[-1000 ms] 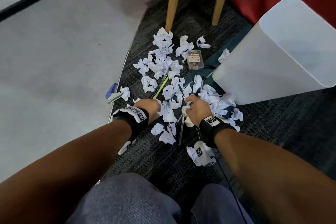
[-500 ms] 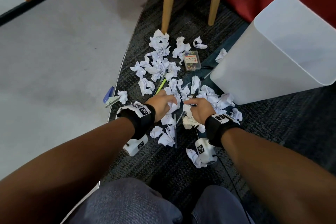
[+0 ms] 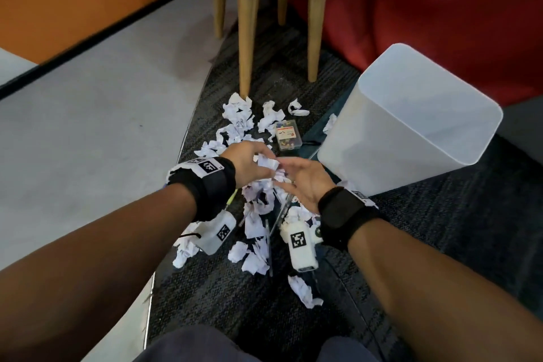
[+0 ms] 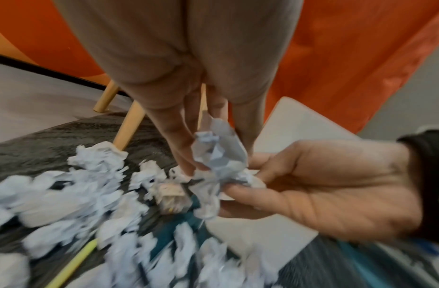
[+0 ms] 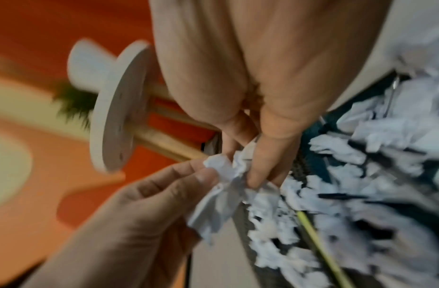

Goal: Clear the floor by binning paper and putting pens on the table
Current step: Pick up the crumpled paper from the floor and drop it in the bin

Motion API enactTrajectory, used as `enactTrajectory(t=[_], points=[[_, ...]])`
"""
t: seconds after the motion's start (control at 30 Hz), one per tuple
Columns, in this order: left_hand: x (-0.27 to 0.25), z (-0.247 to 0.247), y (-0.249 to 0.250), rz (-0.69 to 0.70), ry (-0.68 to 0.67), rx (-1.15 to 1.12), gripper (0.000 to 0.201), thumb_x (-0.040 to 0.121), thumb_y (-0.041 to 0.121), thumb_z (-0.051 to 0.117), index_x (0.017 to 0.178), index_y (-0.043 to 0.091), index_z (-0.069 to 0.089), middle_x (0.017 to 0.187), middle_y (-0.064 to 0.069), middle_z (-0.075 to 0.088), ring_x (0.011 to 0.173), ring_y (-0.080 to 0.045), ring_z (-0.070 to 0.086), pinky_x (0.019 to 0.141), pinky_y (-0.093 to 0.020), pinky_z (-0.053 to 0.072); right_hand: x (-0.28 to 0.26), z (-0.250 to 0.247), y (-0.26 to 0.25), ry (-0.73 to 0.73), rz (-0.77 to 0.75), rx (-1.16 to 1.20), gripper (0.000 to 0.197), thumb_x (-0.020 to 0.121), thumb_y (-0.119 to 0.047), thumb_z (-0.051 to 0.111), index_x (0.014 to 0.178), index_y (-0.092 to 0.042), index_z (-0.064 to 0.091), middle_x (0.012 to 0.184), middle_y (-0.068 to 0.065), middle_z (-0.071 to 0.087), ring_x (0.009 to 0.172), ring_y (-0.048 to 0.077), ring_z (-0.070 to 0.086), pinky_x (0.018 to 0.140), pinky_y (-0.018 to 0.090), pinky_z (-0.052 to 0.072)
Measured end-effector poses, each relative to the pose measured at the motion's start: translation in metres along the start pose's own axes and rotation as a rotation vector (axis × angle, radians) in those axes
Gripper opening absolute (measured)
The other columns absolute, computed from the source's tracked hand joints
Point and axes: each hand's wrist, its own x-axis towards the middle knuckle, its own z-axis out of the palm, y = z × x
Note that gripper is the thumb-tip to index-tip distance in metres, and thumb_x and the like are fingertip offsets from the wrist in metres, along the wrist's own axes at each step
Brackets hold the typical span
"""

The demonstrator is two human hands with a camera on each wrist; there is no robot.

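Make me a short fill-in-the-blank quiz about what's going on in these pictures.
1. Both hands, the left hand and the right hand, hold crumpled ____ between them.
2. The white bin stands to the person's ____ side.
3. The yellow pen lies on the ____.
4. The small clear box lies between the paper scraps and the ____.

Missing words: paper; right; carpet; bin

- We see the bin (image 3: 411,114) standing on the carpet (image 3: 440,229), right of the crumpled paper (image 3: 252,223).
- The table legs (image 3: 245,26) rise behind the paper.
- A small box (image 3: 288,135) lies between paper and bin.
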Motion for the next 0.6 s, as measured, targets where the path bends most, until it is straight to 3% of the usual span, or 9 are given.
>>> enactTrajectory(t=[0.07, 0.13, 0.2, 0.27, 0.33, 0.43, 0.5, 0.57, 0.6], points=[[0.004, -0.006, 0.016, 0.029, 0.040, -0.058, 0.030, 0.077, 0.034, 0.076, 0.105, 0.030, 0.065, 0.120, 0.003, 0.060, 0.091, -0.012, 0.052, 0.077, -0.021, 0.039, -0.001, 0.005, -0.012, 0.028, -0.012, 0.060, 0.035, 0.102, 0.003, 0.030, 0.124, 0.004, 0.057, 0.127, 0.018, 0.055, 0.117, 0.030, 0.056, 0.084, 0.035, 0.055], [0.005, -0.010, 0.032, 0.059, 0.058, -0.112, 0.030, 0.076, 0.031, 0.078, 0.103, 0.028, 0.066, 0.114, 0.005, 0.061, 0.087, -0.012, 0.055, 0.074, -0.020, 0.039, -0.004, 0.008, -0.016, 0.008, -0.009, 0.069, 0.038, 0.098, 0.008, 0.036, 0.131, -0.001, 0.053, 0.128, 0.016, 0.057, 0.118, 0.028, 0.057, 0.096, 0.040, 0.053], [0.006, -0.015, 0.045, 0.090, 0.065, -0.133, 0.029, 0.076, 0.029, 0.078, 0.102, 0.027, 0.067, 0.104, 0.009, 0.060, 0.081, -0.009, 0.057, 0.069, -0.018, 0.043, -0.009, 0.008, -0.021, -0.045, -0.020, 0.147, 0.040, 0.095, 0.010, 0.035, 0.127, -0.003, 0.055, 0.128, 0.022, 0.059, 0.121, 0.032, 0.057, 0.104, 0.043, 0.047], [0.008, -0.022, 0.057, 0.139, 0.076, -0.154, 0.026, 0.077, 0.026, 0.077, 0.101, 0.027, 0.068, 0.102, 0.010, 0.060, 0.080, -0.004, 0.057, 0.071, -0.018, 0.048, -0.017, 0.002, -0.028, -0.071, -0.055, 0.176, 0.040, 0.091, 0.015, 0.038, 0.122, 0.001, 0.058, 0.123, 0.022, 0.062, 0.117, 0.032, 0.060, 0.103, 0.039, 0.048], [0.008, -0.033, 0.071, 0.185, 0.100, -0.173, 0.024, 0.078, 0.026, 0.076, 0.100, 0.030, 0.067, 0.100, 0.011, 0.062, 0.080, -0.007, 0.059, 0.076, -0.024, 0.050, -0.024, -0.009, -0.036, -0.041, -0.117, 0.101, 0.037, 0.089, 0.016, 0.047, 0.122, 0.003, 0.060, 0.122, 0.020, 0.064, 0.110, 0.028, 0.064, 0.100, 0.034, 0.050], [0.008, -0.054, 0.102, 0.261, 0.186, -0.173, 0.025, 0.081, 0.023, 0.072, 0.102, 0.035, 0.065, 0.070, 0.012, 0.052, 0.053, -0.009, 0.046, 0.055, -0.022, 0.040, -0.038, -0.026, -0.052, 0.117, -0.301, -0.139, 0.026, 0.084, 0.003, 0.063, 0.102, -0.011, 0.074, 0.107, 0.015, 0.072, 0.092, 0.022, 0.066, 0.095, 0.039, 0.051], [0.012, -0.066, 0.128, 0.345, 0.219, -0.143, 0.031, 0.081, 0.018, 0.069, 0.108, 0.034, 0.063, 0.088, 0.013, 0.058, 0.056, -0.003, 0.046, 0.054, -0.017, 0.036, -0.051, -0.039, -0.067, 0.198, -0.412, -0.238, 0.021, 0.083, -0.002, 0.065, 0.087, -0.020, 0.076, 0.092, 0.008, 0.073, 0.082, 0.017, 0.064, 0.084, 0.036, 0.053], [0.019, -0.074, 0.155, 0.425, 0.225, -0.127, 0.039, 0.080, 0.014, 0.068, 0.113, 0.033, 0.059, 0.112, 0.011, 0.056, 0.077, -0.002, 0.051, 0.060, -0.007, 0.036, -0.064, -0.050, -0.085, 0.229, -0.461, -0.232, 0.017, 0.085, 0.000, 0.063, 0.089, -0.013, 0.073, 0.089, 0.009, 0.071, 0.078, 0.017, 0.067, 0.075, 0.032, 0.056], [0.023, -0.075, 0.167, 0.448, 0.234, -0.112, 0.043, 0.079, 0.013, 0.068, 0.116, 0.032, 0.057, 0.115, 0.011, 0.054, 0.086, -0.005, 0.051, 0.063, -0.003, 0.035, -0.071, -0.054, -0.094, 0.241, -0.471, -0.223, 0.015, 0.087, 0.000, 0.062, 0.093, -0.010, 0.072, 0.090, 0.013, 0.070, 0.076, 0.021, 0.067, 0.069, 0.032, 0.058]])
